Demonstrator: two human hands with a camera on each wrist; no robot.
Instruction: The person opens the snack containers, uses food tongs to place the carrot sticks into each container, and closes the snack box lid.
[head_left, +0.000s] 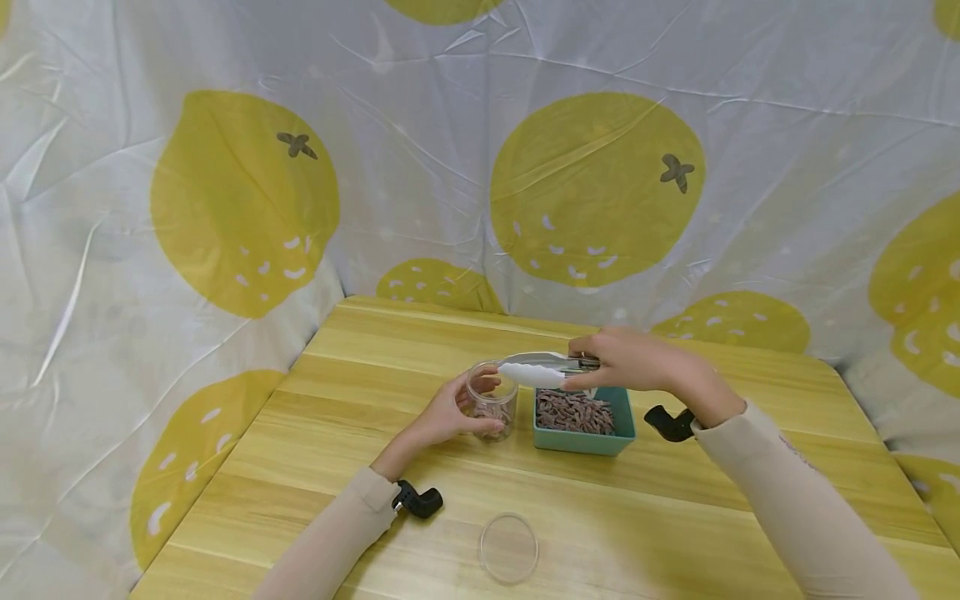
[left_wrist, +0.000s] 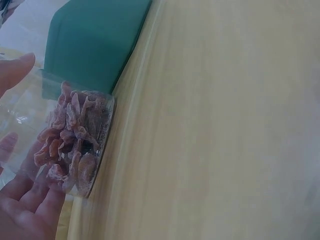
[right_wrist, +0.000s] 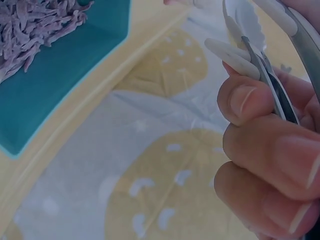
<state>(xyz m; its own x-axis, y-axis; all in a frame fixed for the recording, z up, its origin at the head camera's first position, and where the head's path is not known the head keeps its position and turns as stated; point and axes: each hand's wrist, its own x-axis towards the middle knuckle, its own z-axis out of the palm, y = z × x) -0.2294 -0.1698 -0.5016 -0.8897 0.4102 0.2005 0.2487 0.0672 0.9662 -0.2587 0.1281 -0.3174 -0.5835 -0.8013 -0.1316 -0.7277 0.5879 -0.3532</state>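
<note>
My left hand [head_left: 444, 417] grips a clear round jar [head_left: 504, 423], thumb on the near side and fingers round the far side. Wrinkled brownish-purple dried strips [left_wrist: 72, 135] lie in its bottom, as the left wrist view shows. My right hand [head_left: 633, 358] holds metal tongs [head_left: 534, 373] with white scalloped tips, its fingers curled round the arms in the right wrist view. The tips reach left to the jar's mouth. Below the right hand stands a teal rectangular box [head_left: 581, 442], filled with similar strips [head_left: 572, 412].
A clear round lid [head_left: 537, 550] lies flat near the front of the wooden table [head_left: 337, 517]. Black camera mounts [head_left: 420, 502] sit at both wrists. A lemon-print curtain [head_left: 420, 167] hangs behind and beside the table.
</note>
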